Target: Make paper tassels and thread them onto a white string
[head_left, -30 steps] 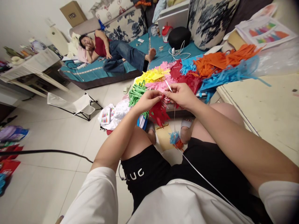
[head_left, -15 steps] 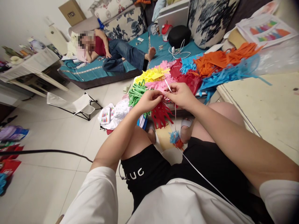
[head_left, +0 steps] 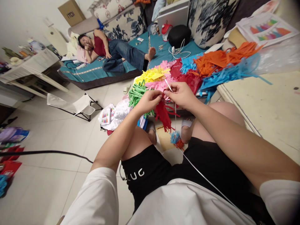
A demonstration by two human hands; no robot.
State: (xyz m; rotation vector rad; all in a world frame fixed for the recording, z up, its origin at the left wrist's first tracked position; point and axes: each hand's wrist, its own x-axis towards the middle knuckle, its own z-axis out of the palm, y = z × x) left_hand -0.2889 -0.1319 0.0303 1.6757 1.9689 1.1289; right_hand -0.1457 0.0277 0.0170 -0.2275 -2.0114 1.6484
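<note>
My left hand point(head_left: 148, 101) pinches the top of a red fringed paper piece point(head_left: 163, 115) that hangs down between my knees. My right hand point(head_left: 181, 94) meets it fingertip to fingertip and pinches a thin white ribbon point(head_left: 199, 175), which sticks up above the fingers and trails down across my lap. A small blue and orange paper tassel point(head_left: 176, 139) sits on the ribbon below the hands. Behind the hands lies a heap of fringed paper: green point(head_left: 137, 93), yellow point(head_left: 152, 75), pink point(head_left: 161, 85), red point(head_left: 187, 78), blue point(head_left: 225, 76) and orange point(head_left: 220, 59).
A pale table top point(head_left: 264, 106) is at my right. On the tiled floor stand a folding stool point(head_left: 75, 106) and packets of coloured paper point(head_left: 106, 116); a black cable point(head_left: 47, 153) crosses it. A person point(head_left: 112, 51) lies on a teal mattress beyond.
The red fringed piece has swung and now hangs narrower and lower under my fingers. Both hands stay together, shifted very slightly.
</note>
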